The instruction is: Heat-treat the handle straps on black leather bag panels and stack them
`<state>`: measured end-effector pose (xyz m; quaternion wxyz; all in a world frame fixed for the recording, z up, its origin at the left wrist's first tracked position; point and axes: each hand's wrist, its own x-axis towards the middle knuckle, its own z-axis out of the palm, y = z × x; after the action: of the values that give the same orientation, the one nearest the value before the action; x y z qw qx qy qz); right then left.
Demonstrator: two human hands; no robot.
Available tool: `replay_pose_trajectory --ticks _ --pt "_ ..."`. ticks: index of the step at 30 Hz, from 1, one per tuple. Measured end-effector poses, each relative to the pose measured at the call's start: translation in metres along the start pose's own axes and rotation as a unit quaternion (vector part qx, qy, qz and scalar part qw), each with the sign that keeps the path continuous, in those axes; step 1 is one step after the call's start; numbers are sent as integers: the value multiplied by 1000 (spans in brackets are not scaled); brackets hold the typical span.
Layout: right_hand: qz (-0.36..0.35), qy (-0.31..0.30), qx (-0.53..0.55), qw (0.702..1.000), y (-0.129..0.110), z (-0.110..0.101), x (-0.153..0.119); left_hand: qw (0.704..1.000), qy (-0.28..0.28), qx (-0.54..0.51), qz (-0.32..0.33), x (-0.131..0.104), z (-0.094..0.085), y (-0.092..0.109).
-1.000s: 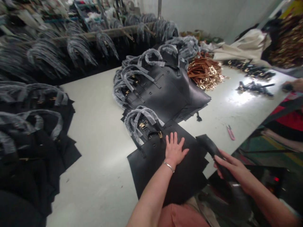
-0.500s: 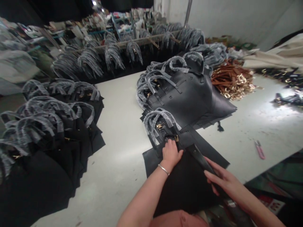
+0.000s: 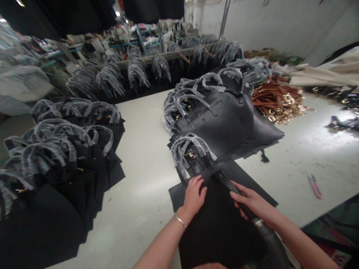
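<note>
My left hand (image 3: 195, 194) lies on the upper left part of a black leather panel (image 3: 221, 231), fingers stretched forward and thumb apart, holding nothing. At its wrist is a silver bracelet. My right hand (image 3: 252, 205) is closed around a long, narrow black piece (image 3: 224, 181) with a shiny spot lower down; its exact kind I cannot make out. The far tip of this piece rests at the panel's upper edge. Just beyond my hands, plastic-wrapped bag handles (image 3: 193, 140) arch up, with a gold clasp (image 3: 190, 154) between them.
Black bag panels with wrapped handles (image 3: 224, 119) are piled behind, more (image 3: 64, 149) at left. Brown straps with gold buckles (image 3: 276, 97) lie at back right. Pink-handled snips (image 3: 314, 186) lie on the pale table (image 3: 140, 149). Wrapped handles hang from a rack (image 3: 157, 58) beyond.
My left hand has drawn back from the buckled strap near the clasp and moved slightly left. My right hand has moved left and up with the black piece.
</note>
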<state>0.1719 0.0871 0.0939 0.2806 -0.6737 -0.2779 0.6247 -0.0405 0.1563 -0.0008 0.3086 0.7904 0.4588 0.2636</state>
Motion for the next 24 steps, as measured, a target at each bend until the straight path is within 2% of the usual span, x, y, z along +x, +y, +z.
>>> replay_pose_trajectory --ticks 2,4,7,9,14,17,20,24 --pt "10 -13 3 1000 -9 4 12 994 -49 78 60 -23 5 2" --pt "-4 -3 4 1000 -17 8 23 984 -73 138 90 -35 8 3" --pt "-65 58 5 996 -24 11 29 975 -70 182 105 -40 11 3" --pt "-79 74 3 994 -24 8 22 974 -64 187 113 -41 15 2" --pt "-1 5 -19 1000 -8 -4 -10 974 -49 168 141 -55 37 3" --pt "36 -33 -43 998 7 -1 -22 972 -65 148 170 -62 48 10" --pt "61 -67 -61 994 13 9 -23 971 -92 124 181 -63 49 17" --pt "52 -85 -55 994 4 31 -8 973 -104 97 184 -60 45 20"
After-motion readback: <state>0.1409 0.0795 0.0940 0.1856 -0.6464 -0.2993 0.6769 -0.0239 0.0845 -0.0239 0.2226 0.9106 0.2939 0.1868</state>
